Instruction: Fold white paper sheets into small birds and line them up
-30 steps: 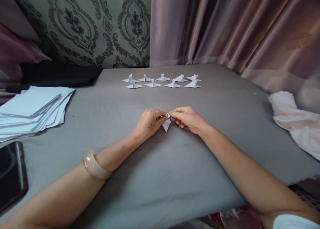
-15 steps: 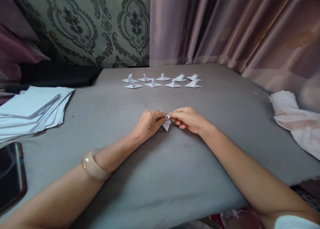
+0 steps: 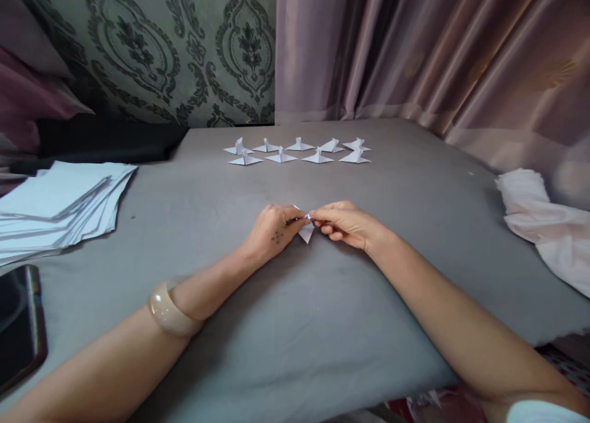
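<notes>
Between my hands is a small folded white paper figure [image 3: 306,232], partly covered by my fingers. My left hand [image 3: 278,226] pinches it from the left, thumb and forefinger closed near its top. From the right, the thumb and forefinger of my right hand [image 3: 345,222] grip a small raised bit of the same paper; the other fingers curl in. One pointed flap hangs down toward me. Farther back on the grey cloth, several finished-looking folded paper birds [image 3: 318,157] stand in two rows with their wings spread.
A stack of white paper sheets [image 3: 55,208] lies at the left, with a dark phone [image 3: 21,328] in front of it. Black folded material [image 3: 106,141] is behind the stack. Crumpled pale fabric [image 3: 544,223] rests at the right edge. Curtains [image 3: 391,48] hang behind the grey-covered table [image 3: 382,343].
My right fingertips have shifted very slightly left and down at the top of the paper figure. Both hands keep their pinch; the rows of birds stay as they were.
</notes>
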`<state>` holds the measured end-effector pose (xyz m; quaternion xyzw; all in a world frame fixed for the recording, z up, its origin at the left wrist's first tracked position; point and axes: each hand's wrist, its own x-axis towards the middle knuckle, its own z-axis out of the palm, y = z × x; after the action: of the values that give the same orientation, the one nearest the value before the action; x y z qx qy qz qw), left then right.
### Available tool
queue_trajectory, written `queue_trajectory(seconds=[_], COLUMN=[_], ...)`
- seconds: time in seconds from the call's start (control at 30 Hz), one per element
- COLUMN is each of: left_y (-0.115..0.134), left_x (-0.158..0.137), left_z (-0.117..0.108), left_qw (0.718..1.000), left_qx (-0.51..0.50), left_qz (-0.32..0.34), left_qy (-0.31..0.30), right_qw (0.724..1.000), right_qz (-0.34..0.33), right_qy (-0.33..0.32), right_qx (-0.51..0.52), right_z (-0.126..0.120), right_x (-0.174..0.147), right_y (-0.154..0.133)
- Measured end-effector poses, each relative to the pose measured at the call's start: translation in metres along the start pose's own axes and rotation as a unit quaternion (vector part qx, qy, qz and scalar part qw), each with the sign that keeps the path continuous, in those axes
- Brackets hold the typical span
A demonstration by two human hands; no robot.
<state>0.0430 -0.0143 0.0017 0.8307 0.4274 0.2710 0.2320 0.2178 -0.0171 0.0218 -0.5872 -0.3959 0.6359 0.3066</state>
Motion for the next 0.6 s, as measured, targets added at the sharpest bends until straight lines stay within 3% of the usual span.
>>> queue_trajectory(seconds=[0.2, 0.6], left_y=[-0.0002, -0.0029], left_x=[0.0005, -0.0008], left_z=[0.0000, 0.0031], left_qw=[1.000, 0.995], left_qx=[-0.009, -0.090], left_qz=[-0.008, -0.037], left_qy=[-0.005, 0.005], right_qw=[0.998, 0.998], right_qz=[-0.044, -0.034], right_qy=[0.015, 0.022], right_qx=[-0.038, -0.042], right_z=[-0.0008, -0.0014], right_x=[0.0018, 0.0016], right_y=[0.0044, 0.0043])
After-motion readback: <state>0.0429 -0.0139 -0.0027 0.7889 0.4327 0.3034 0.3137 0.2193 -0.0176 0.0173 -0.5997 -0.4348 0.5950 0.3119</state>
